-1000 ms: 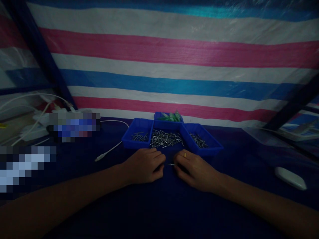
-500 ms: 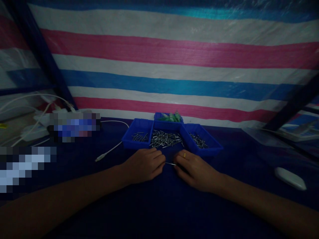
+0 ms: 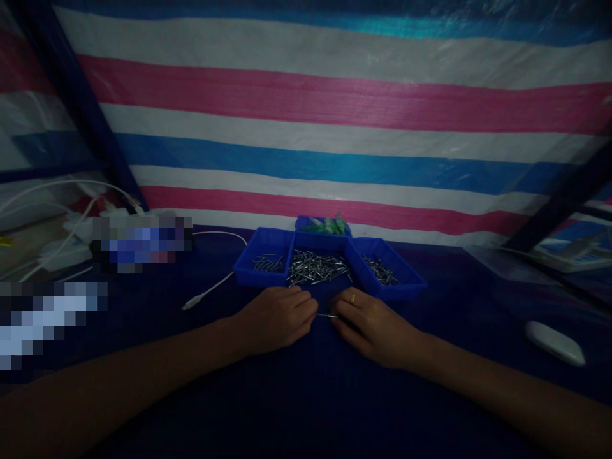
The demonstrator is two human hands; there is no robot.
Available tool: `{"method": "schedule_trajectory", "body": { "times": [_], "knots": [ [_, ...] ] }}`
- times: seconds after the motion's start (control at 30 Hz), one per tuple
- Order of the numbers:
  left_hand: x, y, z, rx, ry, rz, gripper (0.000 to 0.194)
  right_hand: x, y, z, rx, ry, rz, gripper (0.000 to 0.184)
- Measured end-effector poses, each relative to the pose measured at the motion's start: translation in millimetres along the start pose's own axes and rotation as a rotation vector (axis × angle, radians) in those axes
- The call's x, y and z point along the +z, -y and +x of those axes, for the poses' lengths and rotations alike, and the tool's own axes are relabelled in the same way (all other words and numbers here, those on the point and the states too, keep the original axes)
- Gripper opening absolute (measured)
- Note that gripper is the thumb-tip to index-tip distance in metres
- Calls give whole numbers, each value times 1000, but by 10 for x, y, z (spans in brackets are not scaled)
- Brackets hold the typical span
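Between my hands a thin silvery rivet (image 3: 327,315) lies level, its slim stem toward the left and a brighter, thicker part toward the right. My left hand (image 3: 285,320) is closed, its fingertips pinching the stem end. The other end sits between the thumb and fingers of my right hand (image 3: 370,324), which wears a ring. Just beyond the hands is a loose pile of similar rivets (image 3: 318,266) on the dark blue table (image 3: 306,395). Smaller heaps lie in the left blue bin (image 3: 261,278) and the right blue bin (image 3: 399,291).
Behind the pile, a third blue bin (image 3: 322,240) holds green-and-clear plastic packets. A white cable (image 3: 208,295) ends left of the bins. At right rests a white rounded device (image 3: 554,343). A striped plastic sheet (image 3: 335,108) closes off the back.
My left thumb and fingers have closed onto the rivet's stem, which stood apart from them a second ago. My right hand keeps its grip, nearly still. The bins and pile are unchanged.
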State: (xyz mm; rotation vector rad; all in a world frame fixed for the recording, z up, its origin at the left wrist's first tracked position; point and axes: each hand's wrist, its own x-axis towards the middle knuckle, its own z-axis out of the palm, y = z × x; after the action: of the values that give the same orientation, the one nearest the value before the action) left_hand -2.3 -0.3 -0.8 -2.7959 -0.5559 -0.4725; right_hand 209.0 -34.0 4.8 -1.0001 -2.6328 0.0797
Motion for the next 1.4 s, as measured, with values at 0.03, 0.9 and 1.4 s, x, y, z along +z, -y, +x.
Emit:
{"method": "schedule_trajectory", "body": {
  "times": [0.03,0.9,1.4],
  "knots": [
    [0,0,3,0,3,0,15,1,1,2,3,3,-3,14],
    [-25,-14,12,-23,-14,-31,20,-12,17,4,14,-33,5,15],
    [-5,-29,26,-66,-13,-10,25,-4,13,7,21,-26,-9,16]
  ]
}}
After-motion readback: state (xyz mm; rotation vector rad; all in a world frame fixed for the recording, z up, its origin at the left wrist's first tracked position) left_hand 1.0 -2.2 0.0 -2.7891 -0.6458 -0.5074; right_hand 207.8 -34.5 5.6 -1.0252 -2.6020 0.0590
